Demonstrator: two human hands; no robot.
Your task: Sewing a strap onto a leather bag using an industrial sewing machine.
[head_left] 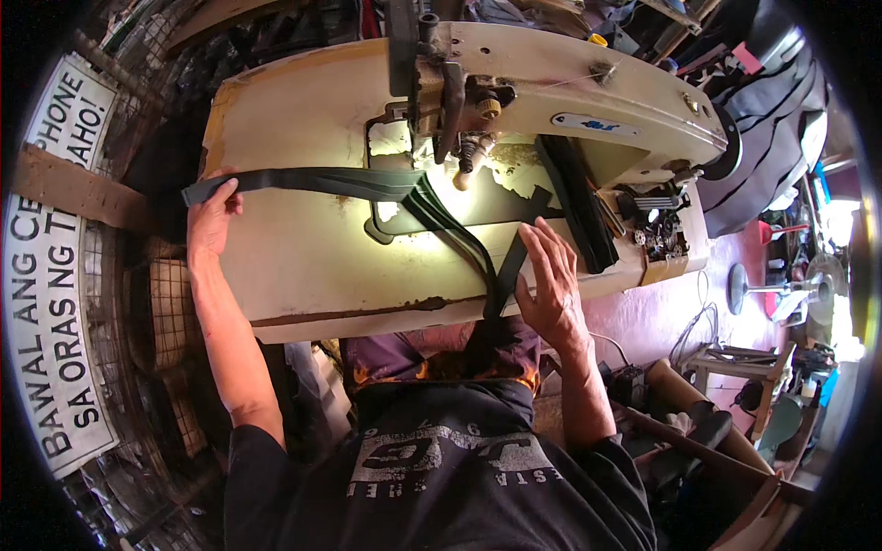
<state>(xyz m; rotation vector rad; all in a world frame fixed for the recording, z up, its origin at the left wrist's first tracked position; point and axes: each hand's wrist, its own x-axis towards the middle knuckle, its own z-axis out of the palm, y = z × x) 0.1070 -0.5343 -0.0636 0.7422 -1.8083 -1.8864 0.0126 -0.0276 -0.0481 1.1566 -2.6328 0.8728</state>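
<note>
My left hand pinches the end of a long dark grey-green strip at the table's left side. From there the strip runs right, bends below the sewing machine's needle area, and drops in several layered bands toward the front edge. My right hand grips a folded part of it near that edge, fingers curved over it. The cream sewing machine stands on the pale worn tabletop, its lamp lighting the bed around the needle.
Long black pieces lie right of the needle area, beside a metal winding mechanism. A wire mesh wall and a sign stand at left. Grey padded material, a fan and a wooden stool are at right.
</note>
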